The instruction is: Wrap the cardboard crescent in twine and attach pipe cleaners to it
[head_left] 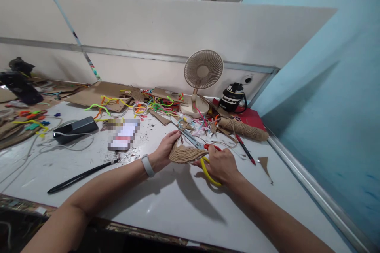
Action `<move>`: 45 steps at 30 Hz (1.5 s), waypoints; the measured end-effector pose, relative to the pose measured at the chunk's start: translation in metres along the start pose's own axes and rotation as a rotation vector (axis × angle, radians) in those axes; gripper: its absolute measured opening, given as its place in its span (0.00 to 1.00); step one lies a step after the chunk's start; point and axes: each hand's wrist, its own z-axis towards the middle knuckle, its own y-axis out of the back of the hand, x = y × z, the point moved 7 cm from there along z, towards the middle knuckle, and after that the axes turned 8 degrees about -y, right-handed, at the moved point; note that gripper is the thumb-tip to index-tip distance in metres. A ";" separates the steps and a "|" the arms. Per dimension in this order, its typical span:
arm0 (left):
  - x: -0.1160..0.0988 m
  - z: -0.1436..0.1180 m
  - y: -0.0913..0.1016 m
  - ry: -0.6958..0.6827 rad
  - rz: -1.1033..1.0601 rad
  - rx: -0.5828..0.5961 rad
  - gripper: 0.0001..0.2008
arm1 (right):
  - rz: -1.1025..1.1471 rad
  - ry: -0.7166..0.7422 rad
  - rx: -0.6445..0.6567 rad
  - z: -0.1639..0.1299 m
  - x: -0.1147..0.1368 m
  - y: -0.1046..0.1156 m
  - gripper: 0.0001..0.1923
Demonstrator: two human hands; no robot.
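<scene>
My left hand [166, 149], with a pale band at the wrist, grips the left edge of a fan-shaped piece covered in rows of twine [185, 155]. My right hand [223, 165] is closed on the handles of a pair of scissors [194, 141], one handle red and one yellow. The scissor blades are parted and point up and left, across the upper side of the twine-covered piece. Both hands hold these things above the white table [166, 209]. Whether the blades touch the piece I cannot tell.
Behind my hands stand a small fan [203, 69] and a black jug [232, 98]. A twine roll [243, 128] and a red-black pen [246, 150] lie to the right. Leftward are a phone [124, 134], a black strap [83, 176], a dark box [75, 129] and several pipe cleaners [162, 104].
</scene>
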 end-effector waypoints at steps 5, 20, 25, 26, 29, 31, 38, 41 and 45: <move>0.008 0.007 0.011 0.007 0.033 -0.025 0.12 | -0.012 -0.034 0.093 0.000 0.000 -0.006 0.34; -0.001 0.016 0.016 0.038 0.454 0.137 0.22 | 0.106 -0.400 0.114 0.029 -0.068 -0.014 0.38; 0.001 0.017 0.019 -0.011 0.386 0.056 0.20 | 0.262 -0.372 0.121 0.033 -0.077 -0.013 0.36; 0.002 0.018 0.021 -0.027 0.354 0.020 0.21 | 0.283 -0.343 0.107 0.032 -0.074 -0.011 0.34; 0.000 0.021 0.025 -0.098 0.283 -0.045 0.22 | 0.341 -0.202 0.075 0.024 -0.056 -0.005 0.31; -0.008 0.023 0.027 -0.177 0.264 -0.079 0.22 | 0.372 -0.110 0.073 0.019 -0.043 -0.002 0.30; -0.040 0.026 0.024 -0.105 0.413 0.012 0.15 | 0.304 -0.337 0.153 0.031 -0.068 -0.012 0.34; -0.035 0.013 0.007 0.091 0.646 0.385 0.14 | 0.253 -0.429 0.155 0.037 -0.090 -0.015 0.33; -0.016 -0.003 0.001 0.239 0.959 0.690 0.14 | 0.218 -0.409 0.150 0.039 -0.101 -0.018 0.28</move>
